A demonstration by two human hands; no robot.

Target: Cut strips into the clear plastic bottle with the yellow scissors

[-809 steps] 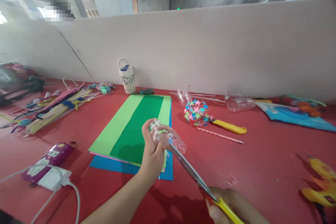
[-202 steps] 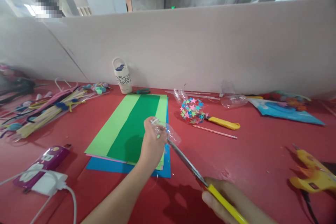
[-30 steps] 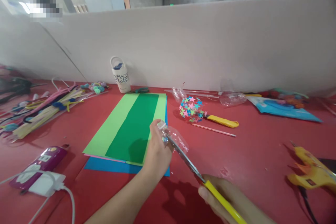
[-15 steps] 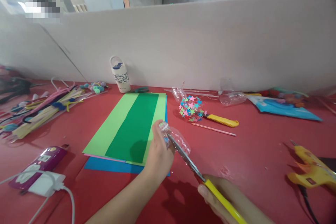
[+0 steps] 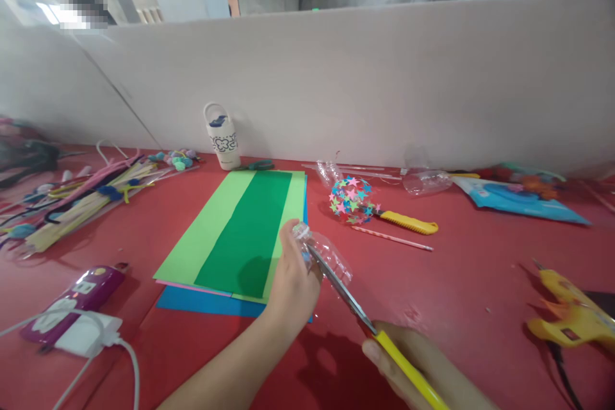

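My left hand (image 5: 294, 275) is closed around a clear plastic bottle piece (image 5: 339, 261), held above the red table. In my right hand (image 5: 408, 359) is a pair of scissors (image 5: 358, 311) with yellow handles. Their blade tips meet the plastic just beside my left fingers. Beneath and left of the left hand lie stacked sheets of green paper (image 5: 240, 230), with blue and pink edges showing under them. Beyond the plastic sits a clear piece covered in colourful star stickers (image 5: 352, 198).
A yellow utility knife (image 5: 408, 221) and a striped pencil (image 5: 393, 239) lie past my hands. At right is a yellow glue gun (image 5: 574, 307). A white bottle (image 5: 223, 144) stands at the wall; a purple power bank (image 5: 77, 301) and pipe cleaners (image 5: 91, 208) lie left.
The clear plastic piece has shifted slightly to the right at its free end. Both hands keep nearly the same position, and the whole view has drifted a little.
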